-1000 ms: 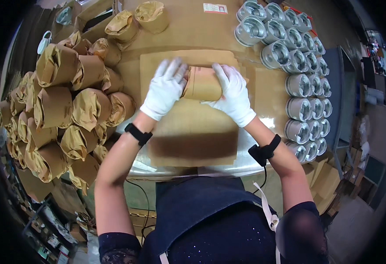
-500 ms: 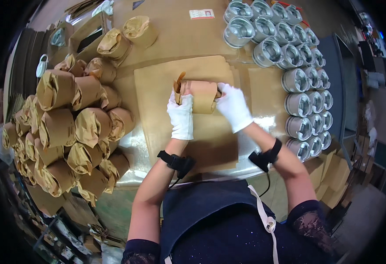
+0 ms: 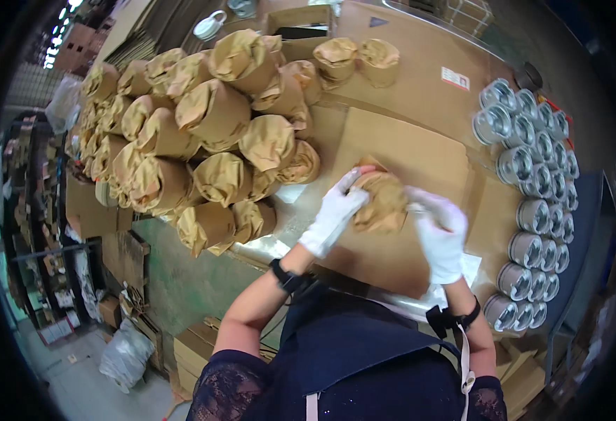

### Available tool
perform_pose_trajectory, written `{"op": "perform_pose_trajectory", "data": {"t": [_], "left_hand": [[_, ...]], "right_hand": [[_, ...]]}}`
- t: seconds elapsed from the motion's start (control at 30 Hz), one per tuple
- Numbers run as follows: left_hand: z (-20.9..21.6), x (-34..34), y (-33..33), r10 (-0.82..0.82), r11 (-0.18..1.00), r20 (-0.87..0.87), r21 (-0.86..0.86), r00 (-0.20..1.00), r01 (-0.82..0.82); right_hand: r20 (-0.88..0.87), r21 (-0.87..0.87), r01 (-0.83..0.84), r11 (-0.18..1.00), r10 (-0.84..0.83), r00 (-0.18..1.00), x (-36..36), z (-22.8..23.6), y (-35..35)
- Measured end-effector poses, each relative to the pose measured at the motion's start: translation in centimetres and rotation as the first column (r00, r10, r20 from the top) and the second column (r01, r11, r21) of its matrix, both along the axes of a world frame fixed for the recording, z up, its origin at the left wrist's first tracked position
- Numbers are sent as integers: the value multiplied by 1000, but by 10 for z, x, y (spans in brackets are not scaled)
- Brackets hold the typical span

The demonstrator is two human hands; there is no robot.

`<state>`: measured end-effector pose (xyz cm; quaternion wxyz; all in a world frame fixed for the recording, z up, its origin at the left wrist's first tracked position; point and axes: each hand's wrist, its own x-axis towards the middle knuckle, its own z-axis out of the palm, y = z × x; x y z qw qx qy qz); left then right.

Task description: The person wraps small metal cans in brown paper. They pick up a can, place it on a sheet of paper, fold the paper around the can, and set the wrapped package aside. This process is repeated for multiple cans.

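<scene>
Brown crumpled paper bundle (image 3: 384, 205) is held by left fingers (image 3: 351, 180); right fingers (image 3: 424, 201) blurred, grip unclear.

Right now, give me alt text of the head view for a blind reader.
A gloved left hand holds a brown paper bundle above brown sheets, the right hand close beside it. Similar bundles are piled at left; shiny metal cylinders sit in rows at right.

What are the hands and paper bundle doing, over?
Left hand holding bundle. Right hand at its right side, touch unclear. Wrapped pile left, metal parts right, neither seems in the way.
</scene>
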<state>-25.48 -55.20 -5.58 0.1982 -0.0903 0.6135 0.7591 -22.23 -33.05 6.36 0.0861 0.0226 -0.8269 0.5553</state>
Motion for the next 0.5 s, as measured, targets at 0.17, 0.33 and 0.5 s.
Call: {"op": "perform_pose_trajectory", "data": {"t": [0.17, 0.33, 0.5], "left_hand": [[195, 28, -86, 85, 995, -2, 56, 996, -84], [200, 37, -169, 431, 877, 207, 133, 878, -462], [177, 25, -99, 307, 921, 306, 143, 901, -362]], "right_hand": [[482, -310, 365, 878, -186, 856, 9, -24, 53], [577, -256, 299, 919, -102, 810, 29, -48, 60], [618, -274, 265, 924, -42, 785, 27, -68, 49]]}}
